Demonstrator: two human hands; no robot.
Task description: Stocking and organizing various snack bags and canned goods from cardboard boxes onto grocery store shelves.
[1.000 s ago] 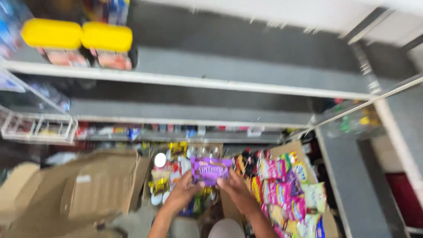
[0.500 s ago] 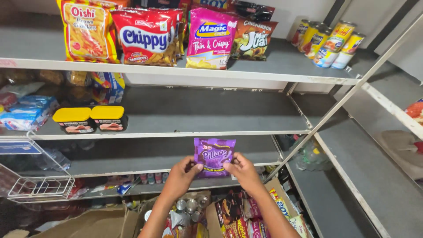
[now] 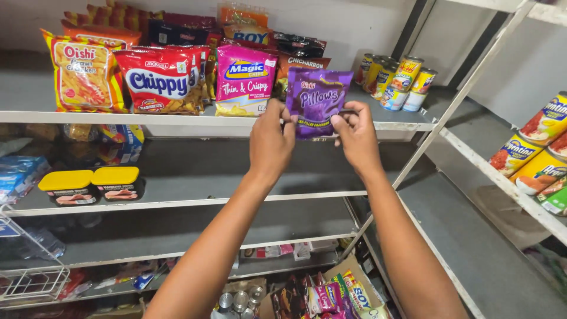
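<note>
We pinch the purple snack bag (image 3: 315, 100) by its lower corners, left hand (image 3: 270, 142) and right hand (image 3: 356, 137) holding it upright just before the top shelf (image 3: 177, 118), beside the pink bag (image 3: 244, 80).

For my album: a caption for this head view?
Both hands, left hand and right hand, hold a purple snack bag before the top shelf.

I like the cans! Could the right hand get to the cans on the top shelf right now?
Probably yes, but not freely. The right hand helps hold the purple snack bag. The cans stand just to its right on the same top shelf, with nothing between them.
</note>
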